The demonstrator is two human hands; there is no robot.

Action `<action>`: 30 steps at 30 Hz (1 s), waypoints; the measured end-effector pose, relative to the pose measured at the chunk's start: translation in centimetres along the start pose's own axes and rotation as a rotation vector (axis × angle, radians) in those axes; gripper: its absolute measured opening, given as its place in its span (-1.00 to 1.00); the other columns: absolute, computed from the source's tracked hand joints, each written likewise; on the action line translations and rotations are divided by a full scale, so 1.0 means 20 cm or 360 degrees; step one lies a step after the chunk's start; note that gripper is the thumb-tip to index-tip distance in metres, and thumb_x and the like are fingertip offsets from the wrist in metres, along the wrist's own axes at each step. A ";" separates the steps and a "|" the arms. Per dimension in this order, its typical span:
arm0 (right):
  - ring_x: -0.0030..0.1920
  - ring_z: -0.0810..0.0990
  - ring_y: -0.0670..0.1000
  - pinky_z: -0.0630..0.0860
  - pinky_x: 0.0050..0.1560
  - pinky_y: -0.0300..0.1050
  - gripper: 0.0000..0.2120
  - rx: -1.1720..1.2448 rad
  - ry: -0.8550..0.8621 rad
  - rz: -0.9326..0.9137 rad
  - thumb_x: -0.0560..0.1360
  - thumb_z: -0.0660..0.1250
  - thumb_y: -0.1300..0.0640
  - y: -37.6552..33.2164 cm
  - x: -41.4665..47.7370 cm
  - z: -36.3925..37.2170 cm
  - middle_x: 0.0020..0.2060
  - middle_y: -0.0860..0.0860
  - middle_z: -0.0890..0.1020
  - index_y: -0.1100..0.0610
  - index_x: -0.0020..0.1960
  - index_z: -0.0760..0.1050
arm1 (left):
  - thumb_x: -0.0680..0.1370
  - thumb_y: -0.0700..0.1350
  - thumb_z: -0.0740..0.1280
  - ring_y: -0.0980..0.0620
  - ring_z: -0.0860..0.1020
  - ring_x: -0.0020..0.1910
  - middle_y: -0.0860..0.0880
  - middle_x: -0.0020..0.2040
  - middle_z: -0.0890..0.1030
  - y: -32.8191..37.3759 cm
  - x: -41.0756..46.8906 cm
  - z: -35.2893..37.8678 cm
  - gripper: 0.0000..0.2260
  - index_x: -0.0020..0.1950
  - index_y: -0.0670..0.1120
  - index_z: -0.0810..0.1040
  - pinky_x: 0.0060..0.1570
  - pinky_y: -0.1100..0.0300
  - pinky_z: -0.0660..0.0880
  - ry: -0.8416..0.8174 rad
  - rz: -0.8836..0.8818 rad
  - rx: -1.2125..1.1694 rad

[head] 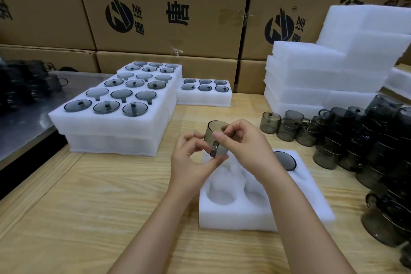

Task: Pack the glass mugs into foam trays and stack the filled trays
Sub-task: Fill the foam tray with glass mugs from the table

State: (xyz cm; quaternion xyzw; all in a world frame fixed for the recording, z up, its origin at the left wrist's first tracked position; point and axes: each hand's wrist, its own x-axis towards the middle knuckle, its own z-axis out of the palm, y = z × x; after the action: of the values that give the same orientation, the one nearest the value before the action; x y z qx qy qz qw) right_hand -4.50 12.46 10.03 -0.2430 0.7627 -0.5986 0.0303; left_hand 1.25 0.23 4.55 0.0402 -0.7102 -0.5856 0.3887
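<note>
A smoky grey glass mug is held in the air above the far left corner of a white foam tray. My left hand pinches its lower edge near the handle. My right hand grips its upper side. The tray lies on the wooden table in front of me, with empty round pockets at the front. One mug sits in its far right pocket, partly hidden by my right wrist.
Stacked filled trays stand at the left, with another filled tray behind them. Empty foam trays are piled at the back right. Several loose mugs crowd the right side. Cardboard boxes wall the back.
</note>
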 end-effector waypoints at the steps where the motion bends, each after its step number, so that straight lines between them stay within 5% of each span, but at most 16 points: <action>1: -0.06 0.57 -0.03 0.48 -0.13 -0.12 -0.76 -0.0001 -0.0003 0.0012 0.38 0.47 -0.01 0.00 0.00 -0.01 -0.04 0.03 0.63 0.03 -0.07 0.46 | 0.18 -0.07 0.62 0.02 0.56 0.05 0.07 0.03 0.49 0.00 0.00 -0.01 -0.71 -0.29 0.17 0.57 0.12 0.09 0.52 -0.0068 0.0004 -0.0041; 3: 0.02 0.58 -0.07 0.46 -0.13 -0.18 -0.67 0.0005 -0.0080 0.0042 0.40 0.46 0.03 0.00 0.01 -0.05 0.01 -0.01 0.62 -0.02 0.09 0.42 | 0.22 0.02 0.54 0.00 0.55 0.10 -0.01 0.04 0.53 0.01 0.00 -0.03 -0.73 -0.14 0.06 0.61 0.13 0.08 0.51 -0.0190 -0.0005 -0.0199; 5: 0.12 0.57 -0.08 0.51 0.07 -0.13 -0.57 0.0061 -0.0171 0.0063 0.43 0.44 0.10 0.01 0.02 -0.09 0.08 -0.03 0.60 -0.03 0.23 0.38 | 0.28 0.00 0.49 0.01 0.56 0.12 -0.07 0.08 0.58 0.00 0.01 -0.04 -0.62 0.05 -0.05 0.57 0.15 0.09 0.50 -0.0260 -0.0154 -0.0405; 9: 0.14 0.55 -0.12 0.49 0.18 -0.15 -0.59 0.0114 -0.0353 0.0063 0.47 0.39 0.26 0.04 0.00 -0.11 0.12 -0.01 0.58 0.05 0.27 0.40 | 0.47 -0.26 0.42 0.04 0.49 0.29 -0.05 0.25 0.55 -0.05 0.01 -0.07 -0.60 0.28 -0.04 0.47 0.14 0.28 0.47 -0.0401 -0.0500 -0.0411; 14: 0.19 0.52 -0.13 0.48 0.22 -0.07 -0.61 0.0001 -0.0455 0.0061 0.48 0.31 0.29 0.09 0.01 -0.09 0.14 -0.07 0.57 -0.03 0.23 0.41 | 0.45 -0.29 0.40 0.12 0.52 0.26 0.01 0.23 0.59 -0.07 0.00 -0.09 -0.60 0.25 -0.03 0.52 0.14 0.26 0.48 -0.0500 -0.0451 -0.0453; 18: 0.19 0.51 -0.19 0.46 0.19 -0.18 -0.57 -0.0175 -0.0461 0.0027 0.41 0.44 -0.04 0.10 0.01 -0.07 0.16 -0.16 0.54 -0.12 0.23 0.40 | 0.51 -0.34 0.35 0.08 0.52 0.27 -0.02 0.26 0.58 -0.07 0.00 -0.09 -0.64 0.24 -0.01 0.52 0.08 0.29 0.48 -0.0500 -0.0415 -0.0416; 22: 0.11 0.50 -0.21 0.47 0.09 -0.19 -0.56 -0.0556 -0.0517 0.0008 0.44 0.31 -0.19 0.10 0.00 -0.05 0.11 -0.30 0.50 -0.22 0.29 0.31 | 0.51 -0.38 0.34 0.33 0.51 0.19 0.18 0.22 0.56 -0.06 -0.01 -0.07 -0.57 0.27 0.04 0.49 0.03 0.46 0.43 -0.0516 -0.0325 -0.0360; 27: 0.03 0.53 -0.12 0.56 0.01 -0.01 -0.63 -0.0707 -0.0618 0.0035 0.47 0.24 -0.12 0.09 0.00 -0.04 0.10 -0.16 0.51 -0.22 0.26 0.32 | 0.46 -0.20 0.37 0.04 0.55 0.21 0.00 0.21 0.60 -0.06 -0.02 -0.06 -0.70 0.18 -0.03 0.57 0.12 0.13 0.52 -0.0506 -0.0287 -0.0268; 30: -0.02 0.50 -0.15 0.52 0.08 -0.02 -0.73 -0.0730 -0.0647 0.0007 0.48 0.23 -0.15 0.08 0.00 -0.05 0.06 -0.25 0.53 -0.24 0.17 0.36 | 0.53 -0.33 0.32 0.04 0.55 0.22 -0.03 0.19 0.62 -0.06 -0.02 -0.06 -0.78 0.09 -0.08 0.63 0.04 0.28 0.49 -0.0458 -0.0333 -0.0348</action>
State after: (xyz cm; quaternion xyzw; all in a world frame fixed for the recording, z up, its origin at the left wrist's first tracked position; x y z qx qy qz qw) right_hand -5.42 13.57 8.74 -0.3566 0.8567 -0.3500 0.1279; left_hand 1.73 -0.83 3.22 -0.0126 -0.6826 -0.6960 0.2224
